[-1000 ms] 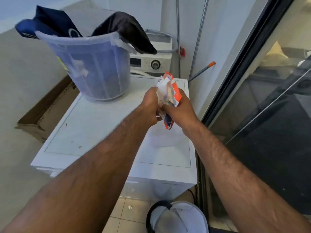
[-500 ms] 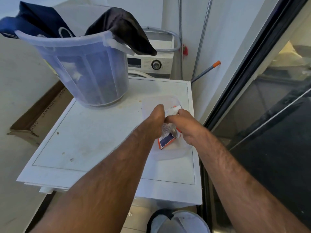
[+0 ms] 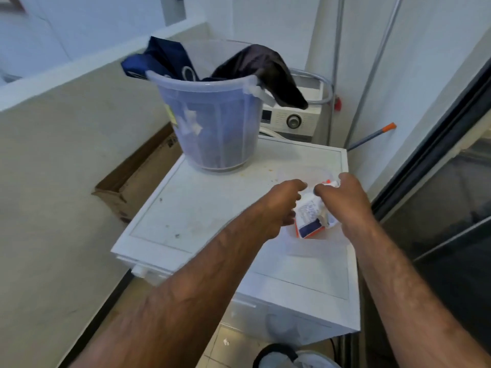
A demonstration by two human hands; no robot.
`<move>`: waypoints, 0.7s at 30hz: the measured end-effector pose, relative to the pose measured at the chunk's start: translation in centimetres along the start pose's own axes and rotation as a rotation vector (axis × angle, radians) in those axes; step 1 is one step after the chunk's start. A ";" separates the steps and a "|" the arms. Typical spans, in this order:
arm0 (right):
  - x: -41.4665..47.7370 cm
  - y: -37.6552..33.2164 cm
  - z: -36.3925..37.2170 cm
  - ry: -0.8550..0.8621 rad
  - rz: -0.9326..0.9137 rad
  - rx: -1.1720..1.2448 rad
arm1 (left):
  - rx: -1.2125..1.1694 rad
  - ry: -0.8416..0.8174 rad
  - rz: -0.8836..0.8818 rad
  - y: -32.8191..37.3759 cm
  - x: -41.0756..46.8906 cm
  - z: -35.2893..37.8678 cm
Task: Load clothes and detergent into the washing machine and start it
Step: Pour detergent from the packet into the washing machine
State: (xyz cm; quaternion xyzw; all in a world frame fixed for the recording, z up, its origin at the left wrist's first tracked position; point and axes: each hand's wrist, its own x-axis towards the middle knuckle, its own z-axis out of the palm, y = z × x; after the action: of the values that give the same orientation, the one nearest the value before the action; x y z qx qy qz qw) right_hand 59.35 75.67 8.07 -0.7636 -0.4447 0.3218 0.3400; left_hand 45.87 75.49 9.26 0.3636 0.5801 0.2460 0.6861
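Step in hand: opening the detergent. Nearest, the right hand (image 3: pixel 350 208) was clamped on the crumpled white, orange and blue detergent sachet (image 3: pixel 309 221), just above the white washing machine top (image 3: pixel 212 208). The left hand (image 3: pixel 281 205) was curled beside it, grip not clear. Next, prob. a careful tear w/ both. Behind, dark clothes (image 3: pixel 265 67) hung in the translucent blue plastic bucket (image 3: pixel 212 123).

White machine top (image 3: pixel 199 208), clothes bucket (image 3: pixel 218 123) at back, maybe clear tub (image 3: pixel 316 241) nr rt edge

Bucket and packet at the washing machine (image 3: pixel 207 208)
The bucket (image 3: pixel 212 123) holding clothes (image 3: pixel 260 65) stands at its top's rear; the detergent packet (image 3: pixel 309 219) is nearer, right; a cardboard box (image 3: pixel 138 176) sits on the floor, left.
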 end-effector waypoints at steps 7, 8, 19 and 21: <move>-9.2 -6.3 5.7 -0.252 -0.258 -0.063 | -0.021 0.109 0.110 -3.4 -7.4 -8.4; -10.7 -7.2 7.4 -0.313 -0.298 -0.075 | -0.051 0.145 0.131 -4.1 -8.7 -10.1; -32.7 -14.4 24.4 -0.930 -0.680 -0.202 | -0.256 0.746 0.176 -17.7 -28.4 -29.3; -38.1 -14.9 27.0 -1.050 -0.762 -0.242 | -0.310 0.836 0.174 -21.6 -32.8 -31.9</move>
State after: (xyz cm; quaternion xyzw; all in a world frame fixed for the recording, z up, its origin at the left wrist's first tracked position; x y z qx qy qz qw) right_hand 15.91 53.33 12.05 -0.3271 -0.8237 0.4562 0.0797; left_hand 6.21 44.06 10.56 0.1737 0.7310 0.5124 0.4158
